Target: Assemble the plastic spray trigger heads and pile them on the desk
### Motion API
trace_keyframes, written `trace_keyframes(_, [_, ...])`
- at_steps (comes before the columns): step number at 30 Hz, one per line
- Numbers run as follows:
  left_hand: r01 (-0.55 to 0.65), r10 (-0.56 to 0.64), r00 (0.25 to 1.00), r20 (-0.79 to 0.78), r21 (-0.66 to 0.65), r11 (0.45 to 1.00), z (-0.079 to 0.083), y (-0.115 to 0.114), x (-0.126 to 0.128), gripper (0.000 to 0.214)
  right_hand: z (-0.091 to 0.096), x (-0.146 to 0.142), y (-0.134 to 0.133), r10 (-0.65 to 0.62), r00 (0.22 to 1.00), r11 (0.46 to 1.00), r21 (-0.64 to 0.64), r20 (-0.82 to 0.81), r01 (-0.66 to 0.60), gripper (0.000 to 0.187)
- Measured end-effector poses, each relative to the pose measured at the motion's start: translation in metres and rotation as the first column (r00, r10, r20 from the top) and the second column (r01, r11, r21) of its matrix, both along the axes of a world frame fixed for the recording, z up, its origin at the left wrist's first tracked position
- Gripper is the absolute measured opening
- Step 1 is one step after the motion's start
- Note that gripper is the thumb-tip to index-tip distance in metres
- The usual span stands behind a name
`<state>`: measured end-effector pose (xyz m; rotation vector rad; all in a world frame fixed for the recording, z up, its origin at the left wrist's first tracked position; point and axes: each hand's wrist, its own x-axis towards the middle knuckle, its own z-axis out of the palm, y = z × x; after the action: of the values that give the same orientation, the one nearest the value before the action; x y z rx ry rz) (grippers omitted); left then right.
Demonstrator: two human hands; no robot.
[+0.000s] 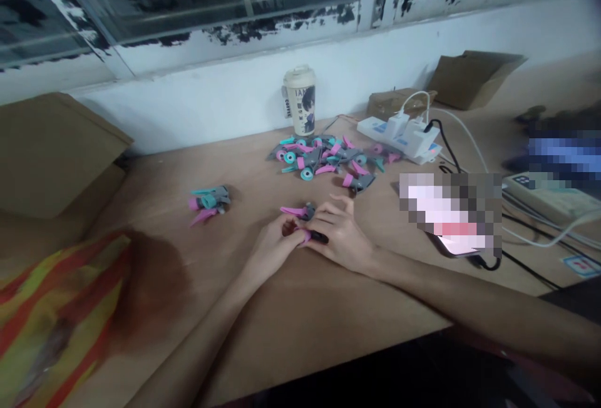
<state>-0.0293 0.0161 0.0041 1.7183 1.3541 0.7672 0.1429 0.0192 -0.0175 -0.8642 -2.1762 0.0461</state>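
My left hand (pixel 278 239) is closed, pinching a small pink ring-shaped part (pixel 306 236). Right against it, my right hand (pixel 340 233) is closed round a dark part (pixel 320 237) that meets the pink one; the fingers hide much of it. Just beyond my fingertips lies a grey piece with a long pink lever (pixel 293 211), resembling a trigger spray head. To the left sit a few similar grey, teal and pink spray heads (pixel 210 200). Farther back, several more form a pile (pixel 323 154), and a pink-and-grey one (pixel 359 181) rests at its near edge.
A lidded coffee cup (pixel 300 101) stands behind the pile by the wall. On the right are a power strip (pixel 399 139) with plugs, a lit phone (pixel 446 220) and cables. Cardboard boxes (pixel 56 151) and a red-yellow striped bag (pixel 61 314) occupy the left.
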Motion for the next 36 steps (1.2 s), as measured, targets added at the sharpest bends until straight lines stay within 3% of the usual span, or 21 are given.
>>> trace_keyframes(9, [-0.042, 0.044, 0.999, -0.028, 0.072, 0.996, -0.004, -0.004, 0.005, 0.011, -0.003, -0.002, -0.003, -0.024, 0.999, 0.993, 0.118, -0.034, 0.028, 0.019])
trace_keyframes(11, [-0.101, 0.112, 0.99, -0.089, 0.12, 0.988, -0.003, -0.009, 0.007, 0.014, -0.002, -0.001, -0.002, -0.056, 0.998, 0.992, 0.116, -0.022, 0.058, 0.02])
trace_keyframes(14, [-0.187, 0.288, 0.914, -0.286, 0.333, 0.924, 0.001, -0.019, 0.012, 0.012, 0.001, 0.0, -0.001, -0.113, 0.993, 0.99, 0.09, 0.009, 0.112, 0.017])
trace_keyframes(19, [0.018, 0.391, 0.742, -0.544, 0.6, 0.8, 0.01, -0.028, 0.021, 0.012, 0.004, 0.0, 0.0, -0.144, 0.989, 0.988, 0.064, 0.027, 0.142, 0.017])
trace_keyframes(24, [0.111, 0.412, 0.693, -0.592, 0.651, 0.751, 0.011, -0.028, 0.025, 0.012, 0.005, -0.001, 0.0, -0.154, 0.987, 0.987, 0.042, 0.04, 0.153, 0.017])
trace_keyframes(28, [0.045, 0.46, 0.693, -0.555, 0.671, 0.74, 0.013, -0.022, 0.015, 0.011, 0.006, 0.008, 0.003, -0.204, 0.979, 0.979, 0.028, -0.016, 0.204, 0.017])
trace_keyframes(31, [-0.114, 0.472, 0.779, -0.412, 0.647, 0.754, 0.013, -0.013, -0.003, 0.015, 0.005, 0.016, 0.008, -0.263, 0.96, 0.964, -0.002, -0.101, 0.264, 0.02])
trace_keyframes(34, [-0.258, 0.348, 0.926, -0.148, 0.426, 0.867, 0.01, -0.003, -0.015, 0.021, 0.004, 0.018, 0.012, -0.262, 0.954, 0.965, -0.049, -0.148, 0.257, 0.021])
trace_keyframes(36, [-0.26, 0.262, 0.965, 0.024, 0.228, 0.938, 0.008, 0.001, -0.015, 0.023, 0.003, 0.016, 0.012, -0.227, 0.959, 0.973, -0.077, -0.168, 0.217, 0.023])
